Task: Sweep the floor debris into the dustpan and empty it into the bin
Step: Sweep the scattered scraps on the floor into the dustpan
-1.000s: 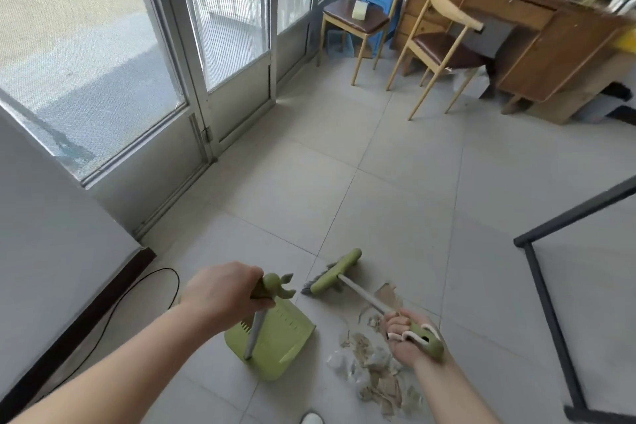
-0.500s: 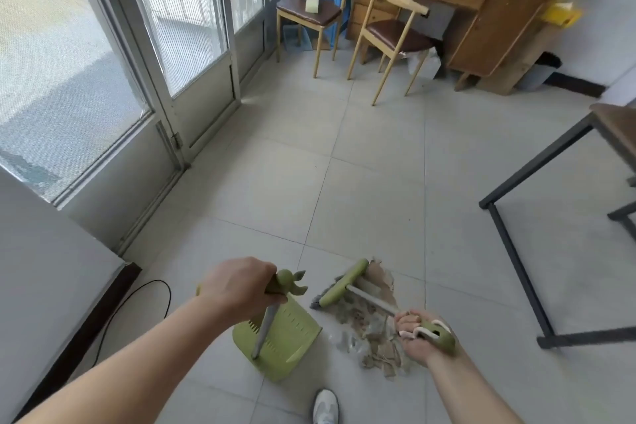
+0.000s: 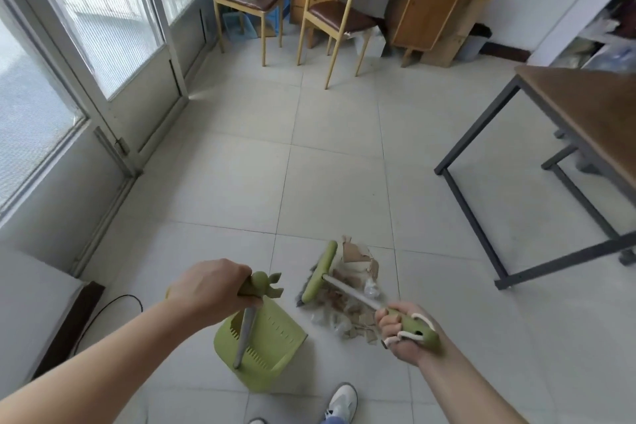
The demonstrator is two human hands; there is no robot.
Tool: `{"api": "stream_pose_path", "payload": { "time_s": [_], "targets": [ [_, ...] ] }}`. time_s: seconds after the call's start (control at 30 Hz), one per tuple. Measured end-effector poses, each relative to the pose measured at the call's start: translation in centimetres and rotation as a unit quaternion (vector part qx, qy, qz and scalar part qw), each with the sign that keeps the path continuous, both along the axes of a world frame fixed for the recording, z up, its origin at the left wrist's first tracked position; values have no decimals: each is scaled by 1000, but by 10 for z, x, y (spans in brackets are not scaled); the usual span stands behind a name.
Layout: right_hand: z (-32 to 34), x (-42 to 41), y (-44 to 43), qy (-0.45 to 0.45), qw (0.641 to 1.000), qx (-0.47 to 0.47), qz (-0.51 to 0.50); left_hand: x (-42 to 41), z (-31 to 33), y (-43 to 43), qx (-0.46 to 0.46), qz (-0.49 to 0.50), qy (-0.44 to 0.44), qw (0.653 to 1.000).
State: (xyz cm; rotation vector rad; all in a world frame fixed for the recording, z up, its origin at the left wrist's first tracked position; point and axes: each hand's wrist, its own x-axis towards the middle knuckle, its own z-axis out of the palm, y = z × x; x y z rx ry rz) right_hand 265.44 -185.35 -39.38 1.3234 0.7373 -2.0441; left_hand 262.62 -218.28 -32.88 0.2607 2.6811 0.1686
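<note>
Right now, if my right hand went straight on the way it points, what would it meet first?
Probably the paper and cardboard debris just ahead of the right hand, then the broom head; height is unclear.

Soft daylight enters through the glass doors (image 3: 113, 21) along the floor's left edge, and their panes are blown out almost to white. The floor (image 3: 337, 189) is evenly bright, with one small glare patch at the foot of the doors. Shadows are faint and diffuse: a pale one under the table (image 3: 581, 103), thin ones by the chairs (image 3: 339, 15). The wide lens bends straight lines, so door frames and table legs lean near the picture's edges. The far right corner is smeared with blur. The debris (image 3: 356, 253) loses fine detail, while the floor's middle is sharp.
</note>
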Motion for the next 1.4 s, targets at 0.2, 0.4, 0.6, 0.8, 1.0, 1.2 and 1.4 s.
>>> {"api": "stream_pose_path", "payload": {
  "time_s": [0.2, 0.4, 0.6, 0.8, 1.0, 1.2, 1.4],
  "targets": [
    [-1, 14, 13, -35, 996, -1, 80, 5, 0, 0, -24, -41, 0, 999],
    [-6, 1, 45, -71, 985, 8, 157, 3, -9, 12, -51, -75, -12, 996],
    [3, -10, 71, -82, 979, 30, 185, -2, -10, 28, -48, -75, -23, 996],
    [15, -12, 81, -68, 976, 37, 203, -10, -9, 50, -41, -83, -18, 996],
    [40, -20, 110, -31, 982, -7, 187, -17, -7, 69, -35, -69, -11, 997],
    [51, -52, 132, 34, 955, 116, 272, -24, -10, 85, -34, -62, -10, 997],
    [26, -98, 133, 82, 848, 329, 407, -29, -17, 101, -48, -54, -16, 997]
  ]
}}
